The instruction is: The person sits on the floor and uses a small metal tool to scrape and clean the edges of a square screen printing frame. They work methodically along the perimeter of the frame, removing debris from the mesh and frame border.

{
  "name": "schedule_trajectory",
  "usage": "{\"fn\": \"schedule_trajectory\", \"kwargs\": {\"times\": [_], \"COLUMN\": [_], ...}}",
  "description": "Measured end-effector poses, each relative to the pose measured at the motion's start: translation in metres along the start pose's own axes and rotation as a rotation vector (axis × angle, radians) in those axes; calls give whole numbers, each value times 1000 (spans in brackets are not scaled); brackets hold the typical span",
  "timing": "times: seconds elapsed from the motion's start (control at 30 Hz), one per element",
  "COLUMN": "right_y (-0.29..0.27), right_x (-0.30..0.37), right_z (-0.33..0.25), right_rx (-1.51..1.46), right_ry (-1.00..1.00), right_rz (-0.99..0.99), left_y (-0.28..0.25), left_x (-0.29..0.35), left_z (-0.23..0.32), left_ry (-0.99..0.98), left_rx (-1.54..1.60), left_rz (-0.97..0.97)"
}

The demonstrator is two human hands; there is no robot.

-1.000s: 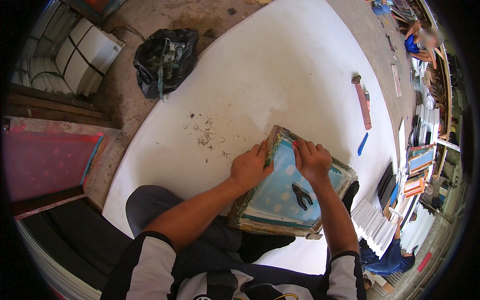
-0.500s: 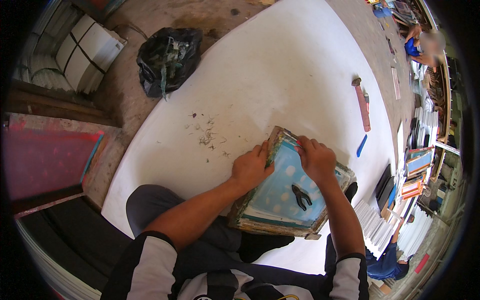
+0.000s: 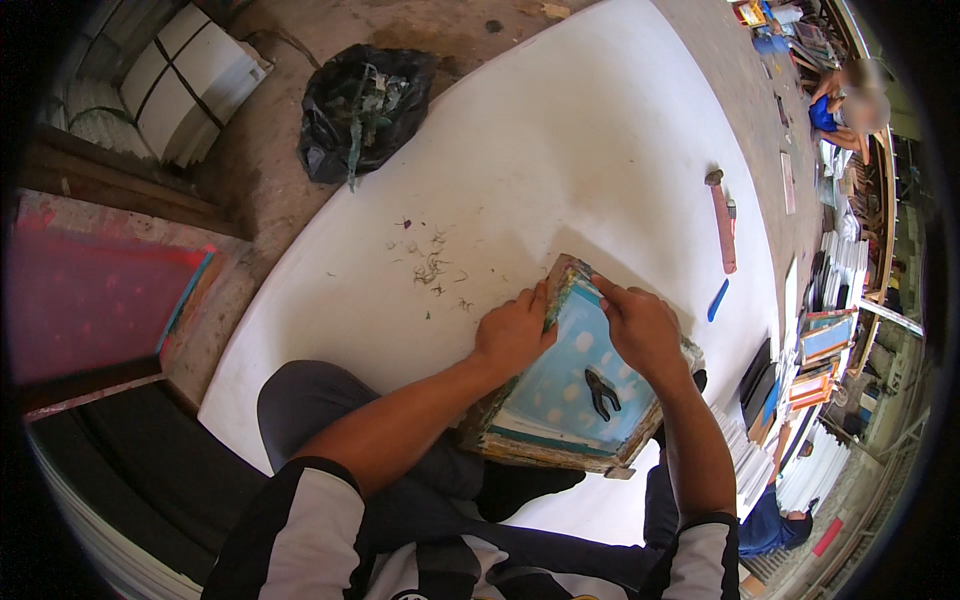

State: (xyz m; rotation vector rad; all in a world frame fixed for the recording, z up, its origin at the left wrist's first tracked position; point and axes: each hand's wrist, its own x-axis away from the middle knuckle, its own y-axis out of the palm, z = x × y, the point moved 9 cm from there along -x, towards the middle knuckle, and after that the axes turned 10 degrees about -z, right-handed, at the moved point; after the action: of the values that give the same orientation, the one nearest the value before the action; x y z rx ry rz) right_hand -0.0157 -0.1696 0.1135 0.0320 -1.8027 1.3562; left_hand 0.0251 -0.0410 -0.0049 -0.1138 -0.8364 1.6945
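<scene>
Your left hand (image 3: 515,328) grips the left rim of a wooden screen-printing frame (image 3: 556,400), close to its far corner, with the thumb lying toward the light blue mesh. The frame sits tilted just below and to the right of that hand, its mesh marked with paler round spots. Your right hand (image 3: 645,335) is at the far edge of the same frame, fingers bent against the rim just right of the corner; you cannot tell from this view whether they pinch anything.

Dark-handled pliers (image 3: 602,395) lie on the mesh, nearer you than your right hand. Beyond and to the right of that hand, a hammer (image 3: 724,228) with a reddish handle rests on the large white board (image 3: 540,130), and a slim blue tool (image 3: 718,300) lies nearer to you than the hammer. Past your left hand, off to its left, thin curled scraps (image 3: 430,268) are scattered on the board. Farther out beyond them is a crumpled black plastic bag (image 3: 325,115) containing greenish shreds. Well left of your left hand stands a red-meshed frame (image 3: 95,295).
</scene>
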Motion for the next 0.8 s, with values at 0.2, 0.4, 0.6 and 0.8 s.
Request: {"fn": "schedule_trajectory", "kwargs": {"times": [0.2, 0.4, 0.6, 0.8], "right_y": [0, -4, -2, 2], "right_x": [0, 0, 2, 1], "right_z": [-10, -29, -34, -36], "right_rx": [109, 202, 247, 215], "right_ry": [70, 169, 198, 250], "right_rz": [-50, -87, -81, -239], "left_y": [7, 2, 4, 3], "left_x": [-3, -1, -1, 0], "left_z": [-4, -2, 1, 1], "left_ry": [-18, 8, 28, 34], "left_rx": [60, 1, -36, -66], "left_rz": [-80, -10, 25, 42]}}
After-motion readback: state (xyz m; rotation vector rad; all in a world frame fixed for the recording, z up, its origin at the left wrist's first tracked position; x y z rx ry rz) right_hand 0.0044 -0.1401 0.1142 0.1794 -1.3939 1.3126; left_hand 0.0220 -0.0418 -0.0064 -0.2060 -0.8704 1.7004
